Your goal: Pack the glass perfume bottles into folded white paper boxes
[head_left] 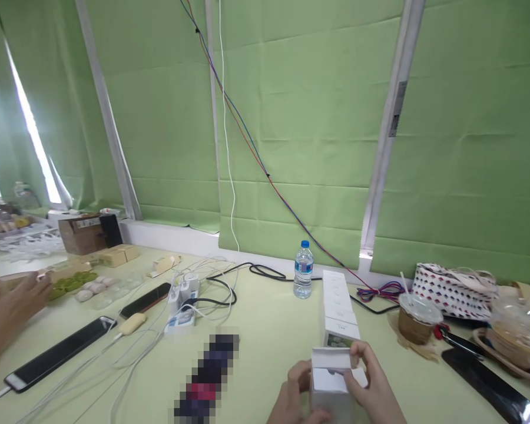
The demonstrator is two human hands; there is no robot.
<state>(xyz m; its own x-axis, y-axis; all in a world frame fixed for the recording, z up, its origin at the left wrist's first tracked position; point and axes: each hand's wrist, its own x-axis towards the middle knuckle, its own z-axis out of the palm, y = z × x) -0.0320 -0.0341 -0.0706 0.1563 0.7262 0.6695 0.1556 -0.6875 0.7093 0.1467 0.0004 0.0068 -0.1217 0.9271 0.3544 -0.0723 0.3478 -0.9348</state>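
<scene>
Your left hand (pixel 294 391) & right hand (pixel 371 383) both grip the small white box (pixel 331 383), flap open, contents hidden, row of boxes (pixel 338 306) just behind

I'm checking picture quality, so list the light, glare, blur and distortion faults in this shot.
Head view: daylight blows out through the curtain gap at far left; window frames bow and splay from wide-angle distortion; a pixelated block masks something on the table; both hands, left hand and right hand, and the white box sit cropped at the bottom edge, slightly soft.
</scene>
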